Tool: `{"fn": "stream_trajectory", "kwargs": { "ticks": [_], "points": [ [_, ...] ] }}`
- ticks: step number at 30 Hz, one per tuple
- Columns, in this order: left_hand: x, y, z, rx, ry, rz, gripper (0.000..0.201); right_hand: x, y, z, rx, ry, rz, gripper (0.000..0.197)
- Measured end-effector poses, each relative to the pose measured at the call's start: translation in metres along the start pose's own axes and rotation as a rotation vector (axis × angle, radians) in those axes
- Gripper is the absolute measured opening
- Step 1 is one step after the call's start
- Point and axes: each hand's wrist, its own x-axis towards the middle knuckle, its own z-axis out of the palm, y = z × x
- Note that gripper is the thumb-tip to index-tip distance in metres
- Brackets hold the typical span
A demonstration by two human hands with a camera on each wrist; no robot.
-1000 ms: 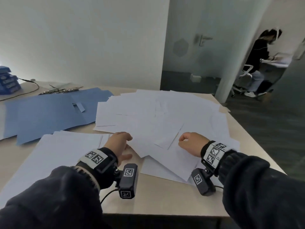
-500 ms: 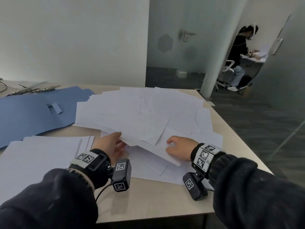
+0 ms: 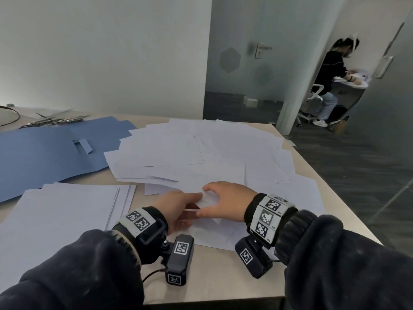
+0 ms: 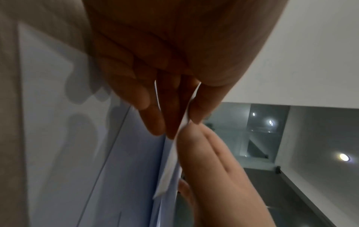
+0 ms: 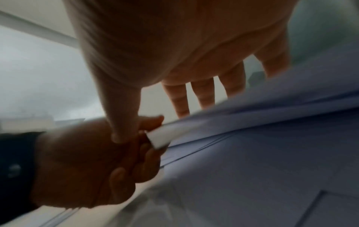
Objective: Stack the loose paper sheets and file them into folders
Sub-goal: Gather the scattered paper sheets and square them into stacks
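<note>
Hands now meet: left hand point(image 3: 176, 205) pinches sheet corner point(image 3: 206, 201).

Office room with a pale table and a glass partition

A plain white wall point(image 3: 100, 52) is seen behind the beige table point(image 3: 223, 276). To the right, a frosted glass door point(image 3: 245, 63) with a metal handle point(image 3: 260, 49) is set beside a white pillar point(image 3: 299, 86). Dark grey carpet point(image 3: 357, 164) is laid over the floor, and round ceiling lights point(image 4: 343, 157) are lit.
</note>
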Motion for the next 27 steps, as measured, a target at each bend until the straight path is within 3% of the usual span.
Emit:
{"fn": "stream_trajectory", "kwargs": {
  "ticks": [3,6,7,11,18,22,27],
  "points": [
    [-0.005,-0.001,0.002,-0.011,-0.055,-0.007,0.023,0.005,-0.003,0.008,-0.078,0.015,0.028,0.056],
    [-0.003,-0.001,-0.011,-0.128,0.036,-0.038,0.031,0.007,0.005,0.012,-0.102,0.005,0.063,0.019],
    [-0.002,-0.001,-0.017,-0.175,0.073,-0.04,0.031,0.008,0.008,0.013,-0.121,0.003,0.067,0.016],
    [0.001,0.0,-0.041,-0.298,0.163,-0.005,0.028,0.011,0.015,0.013,-0.087,0.035,0.07,0.034],
    [0.008,0.002,-0.057,-0.267,0.235,0.058,0.022,0.012,0.016,0.014,-0.022,0.039,0.128,0.024],
    [0.004,-0.003,-0.047,-0.197,0.161,0.076,0.02,0.016,0.009,0.015,-0.148,0.046,0.144,0.042],
    [0.008,-0.006,-0.041,-0.142,0.172,0.086,0.019,0.025,-0.009,0.021,-0.425,0.055,0.094,0.033]
  ]
}}
